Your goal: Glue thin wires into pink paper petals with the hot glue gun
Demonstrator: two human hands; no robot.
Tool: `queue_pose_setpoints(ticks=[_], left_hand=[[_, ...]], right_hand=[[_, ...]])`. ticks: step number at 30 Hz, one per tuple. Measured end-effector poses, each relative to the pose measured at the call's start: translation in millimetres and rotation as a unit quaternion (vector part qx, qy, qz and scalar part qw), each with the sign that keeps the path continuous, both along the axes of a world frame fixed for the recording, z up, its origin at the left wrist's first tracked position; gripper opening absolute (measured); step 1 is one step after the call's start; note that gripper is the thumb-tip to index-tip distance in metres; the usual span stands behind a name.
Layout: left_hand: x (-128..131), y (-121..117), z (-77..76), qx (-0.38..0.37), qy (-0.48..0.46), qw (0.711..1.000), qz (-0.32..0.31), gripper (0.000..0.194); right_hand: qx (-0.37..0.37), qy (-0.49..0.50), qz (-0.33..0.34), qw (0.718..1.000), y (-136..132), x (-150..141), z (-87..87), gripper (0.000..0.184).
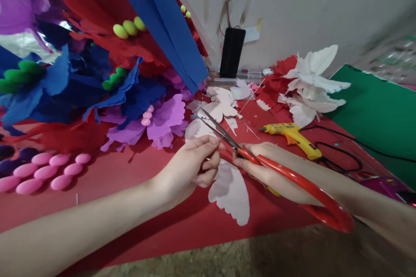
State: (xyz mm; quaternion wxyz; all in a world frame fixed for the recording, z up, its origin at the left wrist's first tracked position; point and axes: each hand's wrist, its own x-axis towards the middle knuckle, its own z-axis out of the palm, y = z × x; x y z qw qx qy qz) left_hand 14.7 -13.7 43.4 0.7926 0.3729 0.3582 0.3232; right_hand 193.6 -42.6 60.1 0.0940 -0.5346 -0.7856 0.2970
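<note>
R grip (271, 177) is closed around the orange-red handles of the scissors (250, 155), blades slightly apart & angled up-left, away from the body. L grip (191, 164) is pinched narrow, thumb to finger, right by the blades; can't tell what's btwn the tips, too small. White wing-shaped cutout (229, 192) sits below & btwn both grips, over the red tabletop (182, 229); unclear if L touches it. More white butterfly cutouts (219, 104) lie just past the blade tips. Yellow glue gun (290, 133) is nr R, on its far side.
</note>
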Motion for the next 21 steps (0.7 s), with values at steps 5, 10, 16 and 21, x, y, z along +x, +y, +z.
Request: queue_pose_setpoints(ticks=[5, 10, 16, 21], left_hand=[[1, 0, -1.0, 0.013, 0.010, 1.000, 0.007, 0.043], [1, 1, -3.5, 0.030, 0.025, 0.999, 0.021, 0.041], [1, 1, -3.2, 0.029, 0.025, 0.999, 0.017, 0.040], [1, 1, -2.9, 0.021, 0.021, 0.999, 0.016, 0.043]], right_hand=[[-0.024, -0.009, 0.005, 1.000, 6, 3, -2.3, 0.032], [-0.045, -0.002, 0.020, 0.999, 17, 8, -7.2, 0.031], [-0.037, 0.029, 0.016, 0.999, 16, 11, -14.7, 0.030], [-0.042, 0.043, 0.002, 0.998, 17, 7, -12.9, 0.030]])
